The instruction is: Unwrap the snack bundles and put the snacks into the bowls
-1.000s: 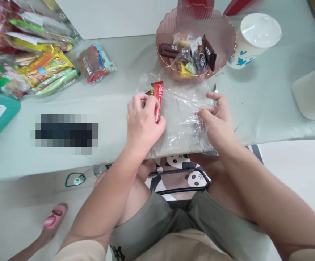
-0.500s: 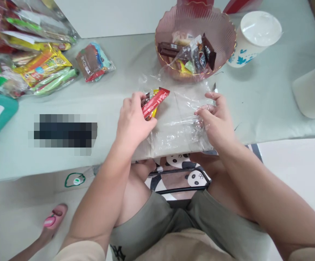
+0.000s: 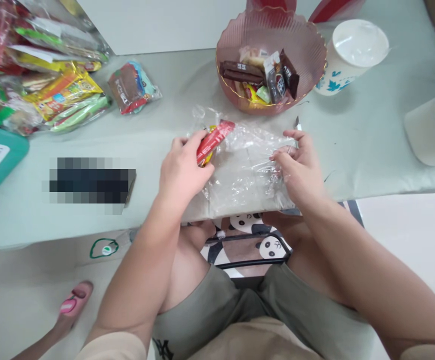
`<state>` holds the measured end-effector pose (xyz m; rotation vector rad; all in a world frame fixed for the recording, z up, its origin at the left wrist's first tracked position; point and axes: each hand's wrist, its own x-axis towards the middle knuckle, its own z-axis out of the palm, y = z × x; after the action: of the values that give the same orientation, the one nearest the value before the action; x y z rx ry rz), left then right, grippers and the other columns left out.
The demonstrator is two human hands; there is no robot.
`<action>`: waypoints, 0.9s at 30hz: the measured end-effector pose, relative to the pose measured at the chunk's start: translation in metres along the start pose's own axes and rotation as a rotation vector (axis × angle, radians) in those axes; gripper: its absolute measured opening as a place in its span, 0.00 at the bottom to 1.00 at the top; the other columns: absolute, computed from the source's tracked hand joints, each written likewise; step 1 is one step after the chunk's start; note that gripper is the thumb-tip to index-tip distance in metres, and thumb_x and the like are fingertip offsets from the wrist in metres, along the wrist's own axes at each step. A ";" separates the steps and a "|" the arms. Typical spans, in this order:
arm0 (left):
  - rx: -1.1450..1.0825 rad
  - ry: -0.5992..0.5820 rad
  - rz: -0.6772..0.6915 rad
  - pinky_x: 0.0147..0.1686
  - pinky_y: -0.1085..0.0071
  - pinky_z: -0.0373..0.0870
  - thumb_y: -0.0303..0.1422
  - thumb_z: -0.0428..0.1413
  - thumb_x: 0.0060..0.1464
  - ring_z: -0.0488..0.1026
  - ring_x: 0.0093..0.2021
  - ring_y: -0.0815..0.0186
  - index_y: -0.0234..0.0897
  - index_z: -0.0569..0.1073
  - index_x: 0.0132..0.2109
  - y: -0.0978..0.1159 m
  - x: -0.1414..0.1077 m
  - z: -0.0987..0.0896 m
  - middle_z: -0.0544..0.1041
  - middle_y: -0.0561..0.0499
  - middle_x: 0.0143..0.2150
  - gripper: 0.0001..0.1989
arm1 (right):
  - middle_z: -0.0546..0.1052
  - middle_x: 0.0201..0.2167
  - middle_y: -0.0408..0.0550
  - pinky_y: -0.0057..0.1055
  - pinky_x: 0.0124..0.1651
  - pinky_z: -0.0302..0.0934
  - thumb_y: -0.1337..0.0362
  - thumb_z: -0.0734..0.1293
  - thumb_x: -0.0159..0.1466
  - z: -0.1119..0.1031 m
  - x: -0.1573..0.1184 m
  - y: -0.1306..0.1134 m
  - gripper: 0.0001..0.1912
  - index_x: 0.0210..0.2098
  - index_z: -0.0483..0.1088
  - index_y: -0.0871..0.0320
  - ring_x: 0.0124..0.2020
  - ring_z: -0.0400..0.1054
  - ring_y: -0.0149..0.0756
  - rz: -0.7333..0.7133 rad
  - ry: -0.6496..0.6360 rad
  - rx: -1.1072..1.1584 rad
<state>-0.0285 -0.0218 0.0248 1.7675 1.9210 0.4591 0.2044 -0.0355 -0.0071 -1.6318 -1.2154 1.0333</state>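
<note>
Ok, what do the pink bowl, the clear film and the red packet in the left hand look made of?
Pink bowl: glass or clear plastic, I can't tell which; glossy and translucent, with ribbed walls and a gold-coloured rim.
Clear film: thin, shiny plastic, judging by its wrinkles and glints.
Red packet: probably plastic or foil wrapping, given its slight sheen.

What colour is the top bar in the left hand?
The bar is red; the head view shows it best.

Two paper cups (image 3: pixel 333 77) (image 3: pixel 425 132), one scalloped bowl (image 3: pixel 234 42), one teal container (image 3: pixel 17 147), one held red bar (image 3: pixel 216 140)
</note>
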 end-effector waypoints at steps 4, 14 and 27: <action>-0.244 0.051 -0.069 0.39 0.66 0.73 0.26 0.64 0.43 0.75 0.39 0.58 0.45 0.77 0.53 -0.017 0.007 -0.013 0.78 0.50 0.40 0.27 | 0.72 0.31 0.42 0.34 0.27 0.57 0.65 0.63 0.61 -0.002 0.000 0.000 0.21 0.54 0.59 0.48 0.23 0.60 0.31 -0.019 0.002 -0.005; -1.283 0.074 -0.325 0.25 0.73 0.71 0.23 0.55 0.31 0.72 0.27 0.67 0.43 0.72 0.36 -0.036 0.023 -0.032 0.78 0.58 0.30 0.20 | 0.71 0.29 0.39 0.32 0.25 0.54 0.67 0.65 0.56 0.000 0.003 -0.004 0.21 0.49 0.63 0.49 0.21 0.58 0.29 0.057 0.075 0.127; -1.061 0.196 -0.213 0.38 0.59 0.76 0.31 0.56 0.37 0.74 0.58 0.55 0.54 0.70 0.56 0.002 -0.001 -0.042 0.78 0.58 0.58 0.34 | 0.70 0.24 0.37 0.34 0.31 0.56 0.66 0.62 0.54 -0.004 -0.004 -0.017 0.22 0.49 0.64 0.52 0.25 0.64 0.36 0.087 -0.158 -0.145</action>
<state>-0.0504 -0.0190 0.0611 0.8329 1.4676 1.2984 0.2030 -0.0371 0.0105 -1.7542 -1.3605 1.1699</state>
